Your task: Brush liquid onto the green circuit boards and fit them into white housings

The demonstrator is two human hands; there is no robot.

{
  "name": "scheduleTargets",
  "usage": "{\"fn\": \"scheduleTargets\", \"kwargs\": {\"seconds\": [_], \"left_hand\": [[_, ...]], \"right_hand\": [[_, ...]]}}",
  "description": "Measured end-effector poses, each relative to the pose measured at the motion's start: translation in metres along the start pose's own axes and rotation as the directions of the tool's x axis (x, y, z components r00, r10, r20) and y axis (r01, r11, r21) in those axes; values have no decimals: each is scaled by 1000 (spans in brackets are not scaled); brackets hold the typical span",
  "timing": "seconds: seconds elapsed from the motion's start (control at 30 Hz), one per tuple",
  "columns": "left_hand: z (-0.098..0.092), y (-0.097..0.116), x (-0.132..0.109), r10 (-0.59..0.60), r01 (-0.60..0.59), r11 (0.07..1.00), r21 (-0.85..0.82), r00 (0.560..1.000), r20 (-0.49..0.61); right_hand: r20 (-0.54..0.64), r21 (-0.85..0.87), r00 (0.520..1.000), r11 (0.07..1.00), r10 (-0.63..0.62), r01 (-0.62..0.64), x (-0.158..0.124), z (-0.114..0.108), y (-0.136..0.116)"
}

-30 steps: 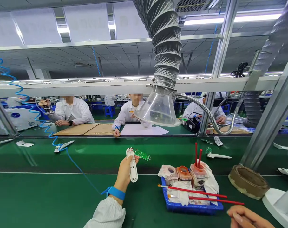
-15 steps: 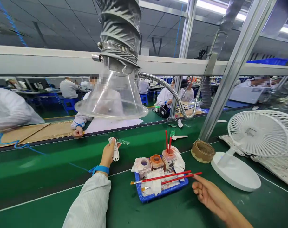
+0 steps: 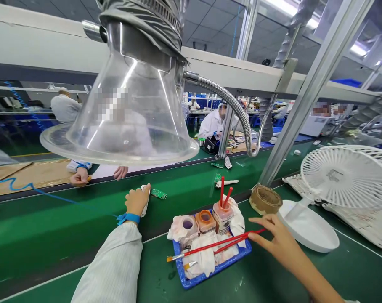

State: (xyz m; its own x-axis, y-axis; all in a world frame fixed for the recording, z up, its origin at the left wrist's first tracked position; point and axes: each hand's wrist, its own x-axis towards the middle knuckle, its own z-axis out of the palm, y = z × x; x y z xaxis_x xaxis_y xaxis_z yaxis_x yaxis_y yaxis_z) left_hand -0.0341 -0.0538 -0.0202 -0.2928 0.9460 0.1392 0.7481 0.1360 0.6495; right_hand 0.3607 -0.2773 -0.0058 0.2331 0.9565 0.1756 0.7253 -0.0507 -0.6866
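**Q:** Left arm, condition?

**A:** Left hand (image 3: 136,200) at eight o'clock, forearm rising from the bottom edge in a white sleeve (image 3: 110,269), blue wrist strap (image 3: 126,218) at the wrist. Fingers are closed around a white plastic housing (image 3: 144,209), which is mostly hidden in the grip.

**Q:** Circuit board?

**A:** The green circuit board (image 3: 158,193) sits just right of that fist, above the green conveyor belt (image 3: 67,223). Contact with the housing cannot be confirmed.

**Q:** Right arm?

**A:** Past the blue tray (image 3: 216,273) at six o'clock, the right hand (image 3: 281,240) reaches in at four o'clock, fingers spread, no pinch. Its fingertips are at the ends of two red-handled brushes (image 3: 216,245) resting in the tray; contact cannot be confirmed. A white desk fan (image 3: 345,176) stands at three o'clock.
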Motion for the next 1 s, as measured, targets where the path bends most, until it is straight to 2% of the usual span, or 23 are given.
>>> {"fn": "scheduleTargets", "kwargs": {"seconds": [0.1,0.17,0.27,0.47,0.6,0.7,0.8,0.9,1.0], "left_hand": [[-10,16,2,49,-48,999,-19,999,6],[-13,31,3,133,-128,989,-70,988,78],[-10,56,-2,241,-210,964,-161,949,203],[16,87,-15,310,-205,933,-295,874,374],[42,101,-18,333,-139,907,-397,813,477],[62,112,-22,394,-64,867,-494,695,602],[78,124,-29,454,37,831,-555,531,715],[90,135,-37,459,137,830,-540,382,802],[102,140,-42,428,210,845,-492,285,858]], "right_hand": [[166,-99,982,990,-86,103,7,-1,-4],[228,-75,969,990,-100,120,8,1,-6],[270,6,957,994,-108,110,8,4,-8],[292,134,949,987,-120,83,6,-2,-6],[288,154,940,978,-181,141,3,-6,-4],[318,85,923,976,-215,198,0,-4,-5],[363,-13,907,972,-213,234,-1,-1,-7],[379,-74,895,956,-237,285,-1,1,-8],[373,-129,888,933,-269,336,-1,2,-7]]}}
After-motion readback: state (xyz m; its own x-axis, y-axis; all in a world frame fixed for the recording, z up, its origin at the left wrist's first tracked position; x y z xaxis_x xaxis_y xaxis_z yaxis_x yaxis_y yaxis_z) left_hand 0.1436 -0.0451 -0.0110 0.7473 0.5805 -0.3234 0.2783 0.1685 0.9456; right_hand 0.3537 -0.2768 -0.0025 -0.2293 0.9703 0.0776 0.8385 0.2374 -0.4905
